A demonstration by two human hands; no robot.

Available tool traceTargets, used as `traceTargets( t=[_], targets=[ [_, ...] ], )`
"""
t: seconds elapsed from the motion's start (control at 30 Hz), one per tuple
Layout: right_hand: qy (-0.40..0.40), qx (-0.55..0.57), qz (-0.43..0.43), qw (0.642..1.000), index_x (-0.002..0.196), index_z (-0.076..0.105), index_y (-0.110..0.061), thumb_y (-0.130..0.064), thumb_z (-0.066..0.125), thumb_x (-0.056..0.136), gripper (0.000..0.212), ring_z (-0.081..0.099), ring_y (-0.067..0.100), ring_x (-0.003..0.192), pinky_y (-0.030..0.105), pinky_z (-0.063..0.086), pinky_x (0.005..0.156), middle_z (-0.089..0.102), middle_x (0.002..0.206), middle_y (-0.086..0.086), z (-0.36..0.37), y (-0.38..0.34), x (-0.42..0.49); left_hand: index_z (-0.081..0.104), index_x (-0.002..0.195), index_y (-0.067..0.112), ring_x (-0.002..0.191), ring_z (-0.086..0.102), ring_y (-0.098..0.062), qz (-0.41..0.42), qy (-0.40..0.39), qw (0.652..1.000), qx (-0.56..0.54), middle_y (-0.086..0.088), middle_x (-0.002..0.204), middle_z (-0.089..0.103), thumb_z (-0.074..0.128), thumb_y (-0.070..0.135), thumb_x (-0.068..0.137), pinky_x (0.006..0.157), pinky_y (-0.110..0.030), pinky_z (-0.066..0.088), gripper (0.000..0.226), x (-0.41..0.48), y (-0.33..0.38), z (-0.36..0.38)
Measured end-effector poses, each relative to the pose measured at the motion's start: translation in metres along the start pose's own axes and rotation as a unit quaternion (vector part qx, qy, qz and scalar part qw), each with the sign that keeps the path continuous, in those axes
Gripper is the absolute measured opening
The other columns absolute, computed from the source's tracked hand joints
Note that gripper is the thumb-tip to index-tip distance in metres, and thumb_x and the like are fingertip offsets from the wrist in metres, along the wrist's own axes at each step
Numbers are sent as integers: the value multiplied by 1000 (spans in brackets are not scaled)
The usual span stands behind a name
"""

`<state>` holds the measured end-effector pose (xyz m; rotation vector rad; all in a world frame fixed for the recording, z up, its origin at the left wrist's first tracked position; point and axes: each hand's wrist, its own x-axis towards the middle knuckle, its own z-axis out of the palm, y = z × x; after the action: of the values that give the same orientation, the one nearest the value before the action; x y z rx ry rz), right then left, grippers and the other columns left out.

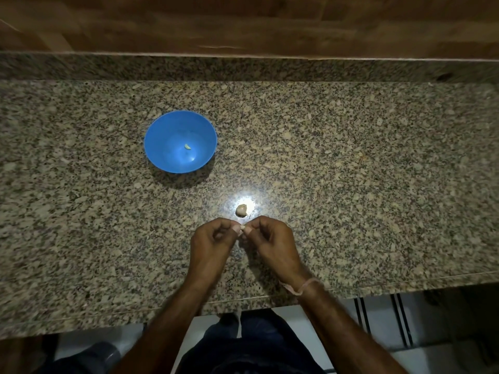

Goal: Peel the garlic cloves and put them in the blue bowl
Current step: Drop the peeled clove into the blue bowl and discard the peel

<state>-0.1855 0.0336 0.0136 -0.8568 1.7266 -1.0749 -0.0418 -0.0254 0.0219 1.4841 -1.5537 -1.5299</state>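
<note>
Together, left hand (212,240) and right hand (271,240) pinch one clove (242,227).

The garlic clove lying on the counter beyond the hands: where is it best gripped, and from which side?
Probably pinch the clove across its plump middle, coming from above: it lies alone on the counter, both flanks free.
</note>
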Motion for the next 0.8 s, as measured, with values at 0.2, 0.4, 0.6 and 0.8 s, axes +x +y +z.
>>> traceTargets(
  t=[0.2, 0.4, 0.6, 0.8],
  targets=[
    [4, 29, -1, 1000, 94, 80, -14, -30, 72, 92, 18, 76, 30, 85, 54, 62, 80, 79, 86, 6, -2, 2, 1, 80, 91, 20, 72, 71, -4, -48, -4, 998, -40, 5, 79, 79, 70, 14, 98, 67, -18, 52, 13, 3, 0, 1],
    [18, -3, -17, 1000, 84, 77, -14, -32, 72, 86, 19, 73, 28, 76, 49, 60, 71, 75, 77, 5, -1, 1, -1, 73, 92, 27, 85, 69, -4, 62, 13, 994, 84, 14, 88, 74, 68, 15, 97, 74, -22, 54, 14, -3, -3, 0],
    [3, 99, 75, 992, 83, 74, -1, -9, 72, 91, 12, 67, 28, 74, 64, 58, 79, 72, 83, 27, 1, -1, 1, 74, 89, 19, 79, 70, -9, -23, -16, 999, -32, 2, 84, 75, 66, 10, 98, 72, -23, 54, 15, -2, -1, 2],
    [45, -31, -54, 997, 79, 70, -17, -21, 75, 89, 11, 67, 25, 69, 42, 56, 63, 69, 71, 0, 3, 1, -6, 75, 88, 15, 64, 56, -9, -255, -77, 936, -230, 1, 73, 70, 67, 16, 97, 53, -24, 36, 12, 3, -2, 3]
  ],
)
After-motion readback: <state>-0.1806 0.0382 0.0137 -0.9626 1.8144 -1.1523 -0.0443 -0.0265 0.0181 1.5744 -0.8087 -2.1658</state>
